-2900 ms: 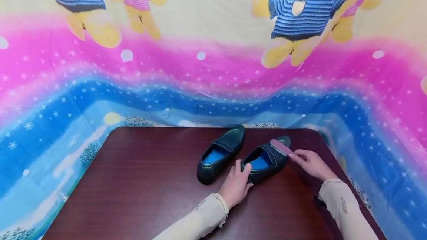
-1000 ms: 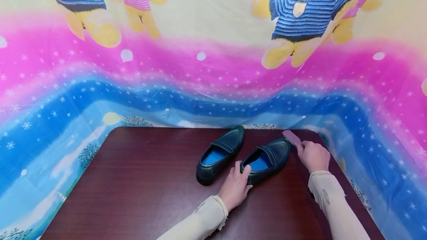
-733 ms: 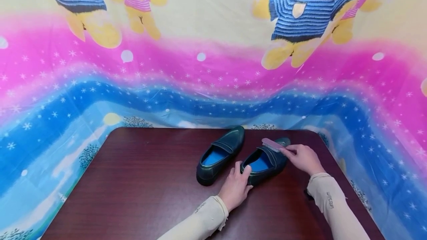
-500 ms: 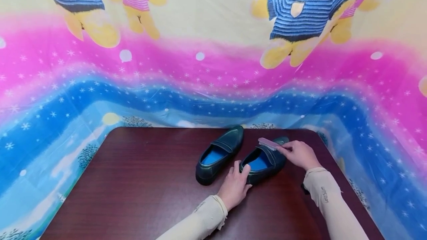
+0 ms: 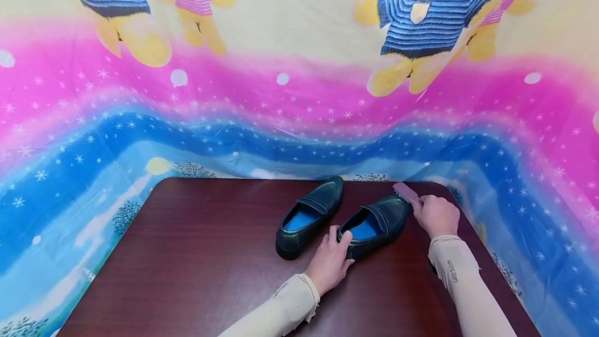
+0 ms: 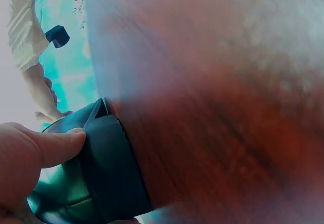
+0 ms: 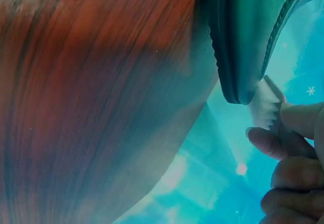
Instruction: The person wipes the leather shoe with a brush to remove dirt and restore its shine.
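half a second ago the brush (image 5: 405,192) lay over the instep of the right shoe (image 5: 385,216); now it is at the toe, its handle gripped in the right hand (image 5: 439,216). the left hand (image 5: 329,262) stays put, clasping that shoe's heel. the left shoe (image 5: 314,209) stands beside it, unmoved, both toward the far right of the table (image 5: 187,254). its tip reaches the far edge; the other toe lies near it. a broad stretch of table runs leftward, a narrower strip to the right. the cloth (image 5: 281,103) hangs close behind.
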The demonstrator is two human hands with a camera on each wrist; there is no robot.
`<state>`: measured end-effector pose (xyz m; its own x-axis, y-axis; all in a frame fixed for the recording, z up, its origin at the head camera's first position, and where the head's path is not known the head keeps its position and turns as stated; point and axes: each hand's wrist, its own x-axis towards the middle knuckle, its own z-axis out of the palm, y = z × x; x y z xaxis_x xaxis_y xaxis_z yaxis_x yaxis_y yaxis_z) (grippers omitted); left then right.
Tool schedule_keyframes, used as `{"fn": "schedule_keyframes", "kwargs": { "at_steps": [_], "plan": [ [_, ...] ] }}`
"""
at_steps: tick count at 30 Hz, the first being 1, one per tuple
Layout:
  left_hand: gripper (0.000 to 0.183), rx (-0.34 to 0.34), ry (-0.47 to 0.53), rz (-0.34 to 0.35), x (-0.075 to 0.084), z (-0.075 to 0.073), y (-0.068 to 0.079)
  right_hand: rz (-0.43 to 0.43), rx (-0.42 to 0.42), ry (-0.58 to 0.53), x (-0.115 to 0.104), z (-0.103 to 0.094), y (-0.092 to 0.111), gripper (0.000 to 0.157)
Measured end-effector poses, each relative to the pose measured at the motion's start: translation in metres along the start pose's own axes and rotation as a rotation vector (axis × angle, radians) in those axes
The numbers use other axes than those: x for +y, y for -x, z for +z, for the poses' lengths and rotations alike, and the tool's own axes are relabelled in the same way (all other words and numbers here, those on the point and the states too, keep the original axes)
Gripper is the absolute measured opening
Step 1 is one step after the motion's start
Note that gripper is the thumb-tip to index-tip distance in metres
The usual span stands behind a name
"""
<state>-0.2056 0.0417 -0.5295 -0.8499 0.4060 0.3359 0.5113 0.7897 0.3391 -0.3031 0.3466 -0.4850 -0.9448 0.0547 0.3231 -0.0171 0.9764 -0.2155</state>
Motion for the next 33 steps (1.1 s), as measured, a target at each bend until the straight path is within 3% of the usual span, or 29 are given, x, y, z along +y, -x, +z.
{"fn": "schedule_keyframes", "kwargs": {
  "at_steps": [5,10,16,19,24,33],
  "plan": [
    [0.047,-0.009,0.003,-0.005,0.000,-0.001,0.000,-0.059,-0.061,-0.055,-0.009,-0.003,0.001,0.039],
    [0.046,-0.019,0.004,-0.018,0.001,0.000,-0.001,-0.135,-0.251,-0.179,-0.027,-0.007,0.002,0.045],
    [0.046,-0.037,0.014,-0.029,0.002,0.000,-0.003,-0.132,-0.328,-0.156,-0.041,-0.009,-0.006,0.038],
    [0.046,-0.036,0.014,-0.026,0.002,0.000,-0.003,-0.132,-0.317,-0.094,-0.041,-0.006,-0.011,0.035],
    [0.048,-0.031,0.005,-0.015,0.001,-0.001,-0.005,-0.098,-0.198,0.023,-0.030,-0.003,-0.014,0.031],
    [0.050,-0.020,-0.004,-0.007,0.000,-0.001,-0.003,0.046,-0.083,0.061,-0.011,-0.006,-0.011,0.032]
  ]
}}
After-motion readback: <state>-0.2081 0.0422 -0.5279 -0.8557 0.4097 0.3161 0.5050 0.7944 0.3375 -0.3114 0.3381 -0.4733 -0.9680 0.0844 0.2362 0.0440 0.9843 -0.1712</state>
